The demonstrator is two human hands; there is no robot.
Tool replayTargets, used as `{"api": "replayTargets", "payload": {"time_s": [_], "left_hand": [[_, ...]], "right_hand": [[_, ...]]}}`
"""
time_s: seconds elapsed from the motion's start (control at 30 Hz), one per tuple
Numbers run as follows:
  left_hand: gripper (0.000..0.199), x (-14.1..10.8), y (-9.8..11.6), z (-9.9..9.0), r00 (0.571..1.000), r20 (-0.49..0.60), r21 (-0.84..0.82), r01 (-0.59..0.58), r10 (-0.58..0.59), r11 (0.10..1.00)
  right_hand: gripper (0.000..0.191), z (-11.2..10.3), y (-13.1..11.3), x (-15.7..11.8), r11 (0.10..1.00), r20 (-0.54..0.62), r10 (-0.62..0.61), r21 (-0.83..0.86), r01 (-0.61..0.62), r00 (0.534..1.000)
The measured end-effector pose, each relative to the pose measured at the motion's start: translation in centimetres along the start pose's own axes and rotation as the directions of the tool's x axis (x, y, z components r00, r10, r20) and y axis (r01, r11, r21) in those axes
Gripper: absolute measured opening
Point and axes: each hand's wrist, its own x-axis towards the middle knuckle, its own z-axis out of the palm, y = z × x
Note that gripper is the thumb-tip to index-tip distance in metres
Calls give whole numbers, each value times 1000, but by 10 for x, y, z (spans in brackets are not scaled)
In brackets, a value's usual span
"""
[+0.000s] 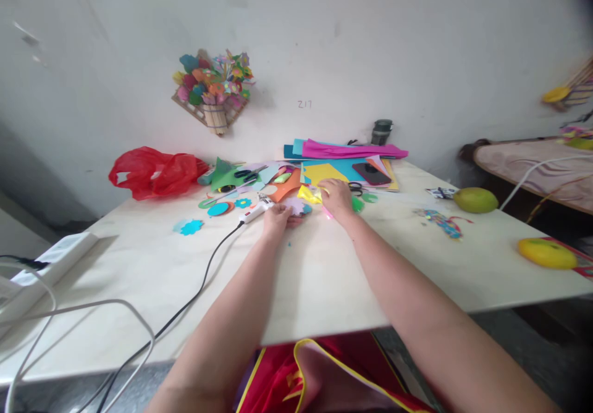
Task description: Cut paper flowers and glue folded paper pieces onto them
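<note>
My left hand [277,218] is closed at the edge of a lavender scalloped paper flower [294,205], fingers partly hidden. Right beside it lies a white glue gun [256,212] with a black cord. My right hand [337,197] is curled at the right end of a crumpled bright yellow piece [309,195], its fingertips hard to make out. Under that hand shows a small pink strip [327,213]. Blue flower cutouts [191,227] and blue discs [219,209] lie to the left. Green paper rounds [369,197] are just right of my right hand.
Behind are coloured sheets [324,173], scissors [355,188], a phone [371,173] and a red plastic bag [155,172]. A power strip [55,255] with loose cables is at left. A green mango [475,200] and a yellow fruit [547,253] sit at right.
</note>
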Motion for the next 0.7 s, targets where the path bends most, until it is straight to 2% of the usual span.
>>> {"api": "replayTargets", "payload": {"time_s": [0.1, 0.2, 0.33, 0.5, 0.6, 0.7], "left_hand": [[15, 4, 0, 2, 999, -52, 161, -2, 11, 987], [19, 7, -1, 2, 999, -27, 284, -33, 42, 958], [24, 9, -2, 2, 999, -34, 372, -26, 41, 928], [23, 13, -3, 2, 996, -91, 387, 29, 7, 922], [22, 15, -2, 2, 993, -118, 413, 60, -12, 909], [20, 16, -2, 3, 989, -146, 427, 93, -32, 900]], "right_hand": [[29, -9, 18, 4, 965, 82, 259, -71, -253, 962], [26, -18, 27, 7, 922, 219, 384, -146, -360, 897], [29, -33, 29, 11, 920, 372, 387, -220, -325, 843], [53, -52, 24, 13, 915, 515, 392, -302, -266, 762], [52, -56, 22, 14, 912, 562, 391, -343, -225, 728], [55, -55, 21, 15, 910, 581, 388, -363, -199, 716]]}}
